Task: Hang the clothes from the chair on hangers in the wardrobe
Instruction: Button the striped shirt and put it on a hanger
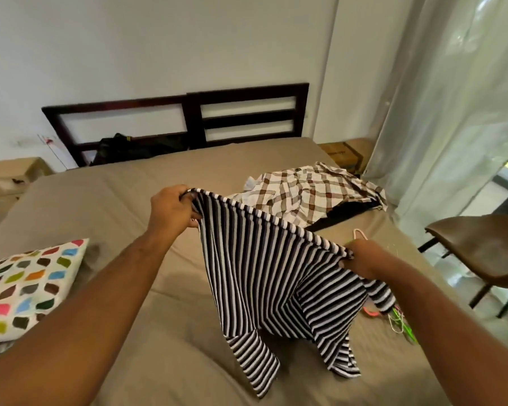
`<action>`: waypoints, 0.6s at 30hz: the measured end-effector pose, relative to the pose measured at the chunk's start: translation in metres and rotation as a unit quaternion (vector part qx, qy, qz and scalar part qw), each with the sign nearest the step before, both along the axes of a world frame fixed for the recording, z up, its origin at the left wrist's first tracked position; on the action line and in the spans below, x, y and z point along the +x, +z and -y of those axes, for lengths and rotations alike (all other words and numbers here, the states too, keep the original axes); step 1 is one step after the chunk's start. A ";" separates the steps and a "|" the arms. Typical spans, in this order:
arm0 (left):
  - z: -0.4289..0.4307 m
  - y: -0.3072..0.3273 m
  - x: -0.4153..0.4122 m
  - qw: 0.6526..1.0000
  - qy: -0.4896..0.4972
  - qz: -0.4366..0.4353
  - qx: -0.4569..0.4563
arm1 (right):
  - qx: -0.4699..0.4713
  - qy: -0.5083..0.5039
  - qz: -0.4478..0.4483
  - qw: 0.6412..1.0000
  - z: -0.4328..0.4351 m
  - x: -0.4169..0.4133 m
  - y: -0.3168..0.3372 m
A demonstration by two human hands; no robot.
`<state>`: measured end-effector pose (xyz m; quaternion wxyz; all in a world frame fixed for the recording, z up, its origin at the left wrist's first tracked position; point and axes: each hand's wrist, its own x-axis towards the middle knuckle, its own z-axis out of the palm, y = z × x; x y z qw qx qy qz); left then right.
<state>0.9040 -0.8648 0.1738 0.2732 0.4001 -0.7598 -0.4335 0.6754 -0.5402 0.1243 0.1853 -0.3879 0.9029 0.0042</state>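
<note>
Striped shirt (264,273) hangs over the bed's (115,200) middle, your left hand (173,208) and right hand (364,260) fingers pinching its upper edge. Find the neckline before reaching for hangers (400,319) by the right edge.

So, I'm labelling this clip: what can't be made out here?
Head view, coloured hangers: mostly hidden behind the black-and-white striped shirt; count unclear.
Head view, dark garment: covered by the brown checked shirt; type unclear.
Wardrobe: outside the frame.
Brown chair: cut off by the right edge.
</note>
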 end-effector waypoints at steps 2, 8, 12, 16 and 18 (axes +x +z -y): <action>0.006 -0.010 -0.016 0.997 0.016 -0.016 0.067 | -0.063 -0.042 0.055 0.996 -0.005 -0.008 -0.013; 0.016 -0.031 -0.075 0.984 0.043 -0.057 0.164 | -0.422 -0.260 0.207 0.843 -0.003 -0.028 -0.011; 0.013 -0.018 -0.112 0.962 0.039 -0.178 0.204 | -0.564 -0.307 0.276 0.715 -0.001 -0.024 0.047; 0.004 0.020 -0.118 0.908 0.031 -0.329 0.258 | -0.620 -0.240 0.309 0.680 0.002 0.009 0.106; 0.015 0.024 -0.105 0.885 0.046 -0.369 0.279 | -0.600 -0.159 0.340 0.707 0.011 0.039 0.124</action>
